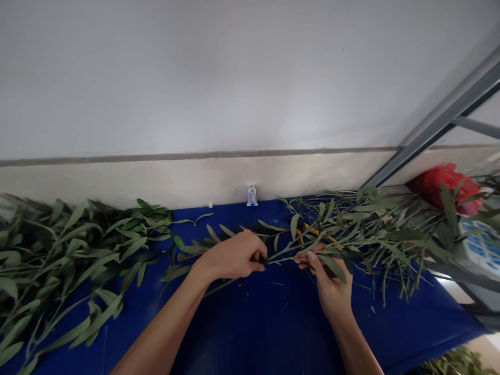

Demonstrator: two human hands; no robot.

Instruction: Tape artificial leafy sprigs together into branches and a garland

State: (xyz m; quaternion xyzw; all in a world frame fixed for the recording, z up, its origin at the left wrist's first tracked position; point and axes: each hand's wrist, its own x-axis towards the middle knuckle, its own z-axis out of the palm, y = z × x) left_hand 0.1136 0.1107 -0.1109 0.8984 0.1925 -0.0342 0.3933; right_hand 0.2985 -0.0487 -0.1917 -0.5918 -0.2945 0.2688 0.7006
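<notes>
My left hand (238,255) is closed, fingers pinched on the stems of a leafy branch (191,250) whose long green leaves spread out to the left beneath my wrist. To its right, my right hand (330,276) pinches a thin leafy sprig (287,255) between thumb and fingers. The sprig's cut end points towards my left hand. Yellow-orange handles (312,230) of some tool lie partly hidden under the leaves just behind my right hand. Stems and leaves cover part of my fingertips.
A large heap of leafy branches (70,250) fills the table's left. More branches (390,229) are piled at the right, near a red plastic bag (449,185) and a metal frame (429,125). A small white-blue packet (252,196) rests against the wall on the blue table (269,328).
</notes>
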